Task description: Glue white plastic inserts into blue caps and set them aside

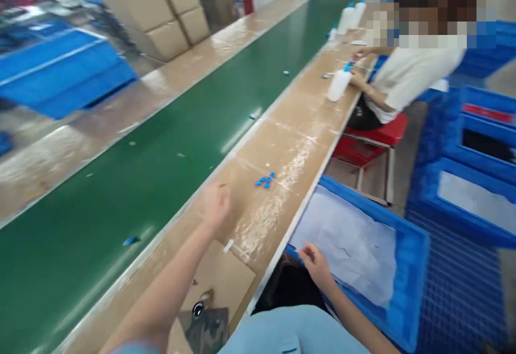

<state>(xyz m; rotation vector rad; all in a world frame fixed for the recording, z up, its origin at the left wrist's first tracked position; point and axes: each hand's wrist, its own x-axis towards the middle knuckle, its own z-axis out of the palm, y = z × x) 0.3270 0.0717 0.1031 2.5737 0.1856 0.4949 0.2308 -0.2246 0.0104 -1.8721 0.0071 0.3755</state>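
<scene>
My left hand (217, 206) is over the brown work surface, by the edge of the green belt. Its fingers look curled together, though motion blurs them, and what they hold, if anything, cannot be made out. To its right lie several small blue plastic pieces (266, 181) in a loose cluster. My right hand (316, 268) is lower, above the near edge of a blue crate (421, 268) lined with a white sheet (350, 246). Thumb and fingers pinch there, and anything between them is too small to name.
A green conveyor belt (161, 144) runs along the left, carrying a blue piece (130, 241). Cardboard (226, 278) lies on the bench near me. A co-worker on a red stool (387, 131) handles a white bottle (339, 85). Blue crates (439, 182) stand at right.
</scene>
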